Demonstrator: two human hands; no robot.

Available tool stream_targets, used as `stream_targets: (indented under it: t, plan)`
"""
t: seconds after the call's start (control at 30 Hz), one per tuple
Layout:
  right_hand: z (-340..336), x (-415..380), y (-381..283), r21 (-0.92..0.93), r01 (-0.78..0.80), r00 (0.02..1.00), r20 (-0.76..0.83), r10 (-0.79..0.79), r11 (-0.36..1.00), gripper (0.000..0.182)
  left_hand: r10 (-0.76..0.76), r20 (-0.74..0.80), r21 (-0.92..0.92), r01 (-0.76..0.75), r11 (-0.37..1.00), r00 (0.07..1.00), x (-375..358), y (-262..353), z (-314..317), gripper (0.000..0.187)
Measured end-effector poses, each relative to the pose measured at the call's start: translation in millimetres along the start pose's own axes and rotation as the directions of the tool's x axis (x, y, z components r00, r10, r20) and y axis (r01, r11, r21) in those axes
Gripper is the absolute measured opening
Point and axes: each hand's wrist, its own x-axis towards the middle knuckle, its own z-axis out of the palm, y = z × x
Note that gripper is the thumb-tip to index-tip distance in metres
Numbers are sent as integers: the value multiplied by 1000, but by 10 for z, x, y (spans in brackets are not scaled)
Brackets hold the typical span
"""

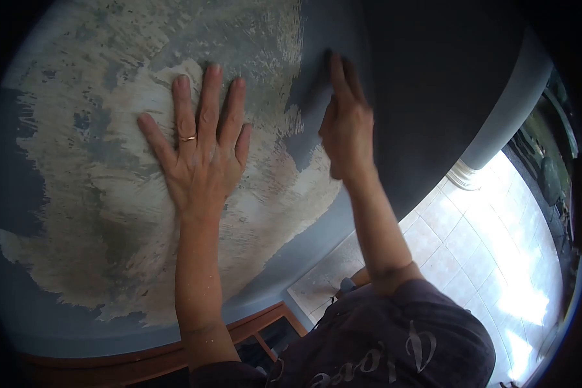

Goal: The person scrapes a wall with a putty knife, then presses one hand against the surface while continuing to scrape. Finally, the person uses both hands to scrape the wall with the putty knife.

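Observation:
My left hand lies flat on a wall, its fingers spread and a ring on one of them. Under and around it the dark grey paint gives way to a rough, patchy pale area with ragged edges. To the right, my right hand is close against the wall near the edge of the remaining grey paint. Its index finger points up and the other visible fingers are curled in. Whatever it may hold is hidden behind the hand.
A dark grey wall surface curves away on the right. Below it runs a sunlit pale tiled floor, with a white column base beside it. A wooden-framed piece stands at the lower left, below the wall.

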Motion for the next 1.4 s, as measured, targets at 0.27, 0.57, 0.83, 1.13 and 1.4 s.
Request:
stream_targets:
  t: [0.27,0.57,0.83,1.13,1.4]
  plan:
    - [-159,-816,-71,260,119,957,225,-180,958,65,23,-156,-101,-39,994,988,22,17,-41,48]
    - [-248,-919,-162,374,14,919,361,-160,927,52,-374,605,-790,586,-178,703,-842,957,-153,35]
    - [-314,-1088,-7,493,-57,907,389,-162,868,68,-150,895,-405,624,-668,420,-572,1135,-330,53]
    - [-515,-1185,50,445,-494,776,613,148,747,62,-289,786,-583,502,-639,546,-292,1177,-218,48]
    - [-445,-1024,57,551,-434,861,488,146,713,45,-370,681,-708,438,-554,632,-159,1177,-213,30]
